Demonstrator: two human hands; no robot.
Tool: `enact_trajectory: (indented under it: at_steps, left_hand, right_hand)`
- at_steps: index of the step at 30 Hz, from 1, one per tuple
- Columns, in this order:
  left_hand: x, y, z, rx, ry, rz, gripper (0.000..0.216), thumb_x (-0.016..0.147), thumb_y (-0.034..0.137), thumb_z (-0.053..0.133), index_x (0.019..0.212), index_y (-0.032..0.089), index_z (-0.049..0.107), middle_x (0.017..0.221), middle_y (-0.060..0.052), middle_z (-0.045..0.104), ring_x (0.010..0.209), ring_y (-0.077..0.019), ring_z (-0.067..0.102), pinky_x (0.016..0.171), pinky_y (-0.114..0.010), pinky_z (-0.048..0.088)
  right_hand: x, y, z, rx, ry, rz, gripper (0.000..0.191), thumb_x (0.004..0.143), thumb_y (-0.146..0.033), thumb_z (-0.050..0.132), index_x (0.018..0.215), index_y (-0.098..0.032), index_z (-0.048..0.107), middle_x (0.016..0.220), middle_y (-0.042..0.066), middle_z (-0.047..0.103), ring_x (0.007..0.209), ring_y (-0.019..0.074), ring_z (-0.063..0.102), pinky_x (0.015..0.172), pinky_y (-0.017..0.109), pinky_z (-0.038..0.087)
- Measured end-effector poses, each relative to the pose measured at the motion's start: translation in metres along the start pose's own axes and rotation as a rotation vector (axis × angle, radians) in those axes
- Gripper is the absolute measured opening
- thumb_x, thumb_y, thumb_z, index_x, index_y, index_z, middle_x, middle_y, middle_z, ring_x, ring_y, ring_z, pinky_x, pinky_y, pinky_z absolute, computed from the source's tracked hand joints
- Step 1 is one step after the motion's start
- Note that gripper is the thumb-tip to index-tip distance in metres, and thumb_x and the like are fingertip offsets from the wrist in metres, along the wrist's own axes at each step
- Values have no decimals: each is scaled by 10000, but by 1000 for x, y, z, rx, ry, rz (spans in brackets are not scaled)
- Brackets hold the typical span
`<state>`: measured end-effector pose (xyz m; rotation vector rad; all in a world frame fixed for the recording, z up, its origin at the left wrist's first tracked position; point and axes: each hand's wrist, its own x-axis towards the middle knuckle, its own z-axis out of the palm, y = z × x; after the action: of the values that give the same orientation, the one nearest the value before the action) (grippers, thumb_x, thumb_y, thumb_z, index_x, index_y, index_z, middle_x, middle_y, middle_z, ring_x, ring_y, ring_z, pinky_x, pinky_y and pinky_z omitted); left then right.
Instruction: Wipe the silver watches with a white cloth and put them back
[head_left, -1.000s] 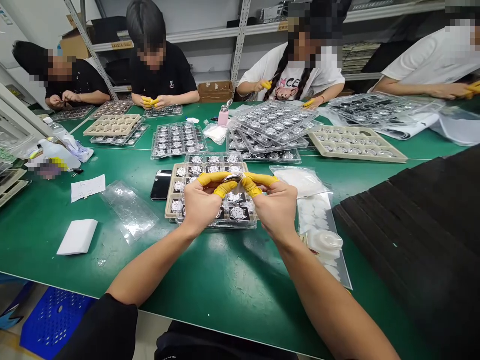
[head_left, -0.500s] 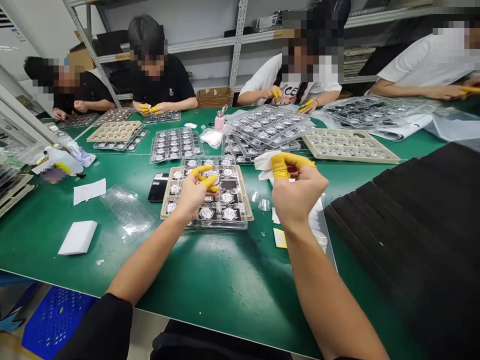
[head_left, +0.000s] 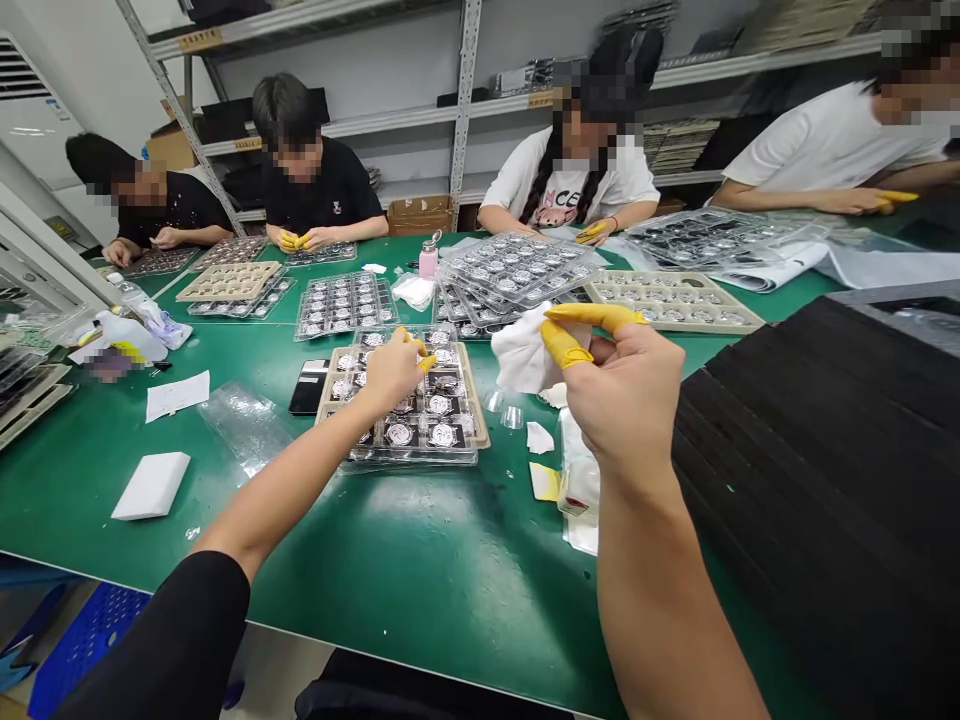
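My left hand (head_left: 391, 372), with yellow finger cots, hangs over a beige tray (head_left: 474, 412) holding a clear blister of round silver pieces. Its fingertips are pinched together, and the hand hides whatever lies between them. To the right, my right hand (head_left: 622, 392) is raised with yellow cots on thumb and forefinger. A white cloth (head_left: 523, 351) bunches against that hand, which grips it. Two small clear plastic cups (head_left: 501, 411) stand on the green mat below the cloth.
A black phone (head_left: 309, 388) lies left of the tray, beside a clear plastic sheet (head_left: 244, 425) and a white sponge (head_left: 152, 486). Stacked blister trays (head_left: 521, 268) stand beyond my hands. Black foam sheets (head_left: 810, 470) pile up at right. Co-workers sit across the green table.
My hands have parted from their meeting point over the tray. The right hand has moved right and up, now with the white cloth, while the left stays over the tray. The view has tilted.
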<state>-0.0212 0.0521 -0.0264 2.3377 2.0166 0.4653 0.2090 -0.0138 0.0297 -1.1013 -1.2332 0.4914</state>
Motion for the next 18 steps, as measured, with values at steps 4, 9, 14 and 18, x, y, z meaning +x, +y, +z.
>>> enact_trajectory:
  at_steps: [4, 9, 14, 18]
  left_hand:
    - [7, -1, 0, -47, -139, 128, 464, 905, 633, 669, 1132, 243, 777, 1147, -88, 642, 1002, -264, 673, 841, -361, 508]
    - [6, -3, -5, 55, -191, 37, 526, 963, 615, 577, 1252, 200, 719, 1208, -136, 630, 1016, -297, 677, 836, -386, 521]
    - [3, -30, -26, 235, -385, 119, 323, 949, 214, 595, 1235, 240, 742, 1262, -147, 605, 970, -284, 694, 828, -373, 512]
    - [11, -40, -33, 186, -467, 189, 407, 867, 102, 622, 1252, 215, 692, 1364, -147, 562, 941, -228, 669, 787, -318, 505]
  right_hand:
    - [3, 3, -5, 0, -77, 5, 214, 794, -314, 792, 998, -249, 784, 1054, 64, 782, 960, 259, 754, 864, 433, 626]
    - [2, -3, -12, 1, -199, 84, 258, 752, -345, 806, 990, -246, 799, 1008, 73, 787, 889, 247, 741, 764, 394, 617]
    - [5, -5, -23, -227, -175, 96, 298, 748, -374, 756, 995, -212, 793, 878, 85, 757, 793, 240, 694, 674, 376, 567]
    - [9, 1, -28, -423, -259, 99, 246, 748, -380, 746, 899, -189, 774, 738, 74, 702, 734, 235, 661, 661, 365, 534]
